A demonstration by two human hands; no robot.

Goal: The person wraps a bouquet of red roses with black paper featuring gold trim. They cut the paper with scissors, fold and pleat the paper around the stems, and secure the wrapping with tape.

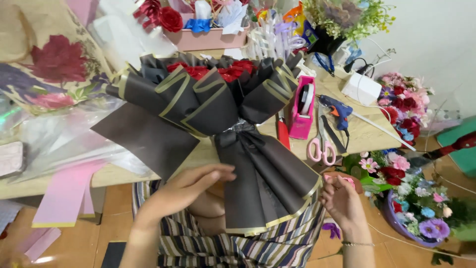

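Nearest you, your left hand (186, 188) lies flat with its fingers stretched out together, the fingertips resting on the lower skirt of the black wrapping paper. Your right hand (341, 198) sits at the skirt's right edge with its fingers curled in; whether it pinches the paper's gold-trimmed border or something small and pink you cannot tell. A thin bracelet (357, 243) circles that wrist.

Between your hands the bouquet (223, 99) lies across the front edge of the wooden table (367, 134), its stem end over your striped lap and its head pointing away from you. Red roses (233, 69) show inside the black, gold-edged folds.

Just right of the bouquet stand a pink tape dispenser (301, 109), pink-handled scissors (322, 146) and a blue glue gun (337, 110). Further right, baskets of mixed flowers (411, 198) sit on the floor. At the far edge, a pink tray (213, 38) holds ribbons.
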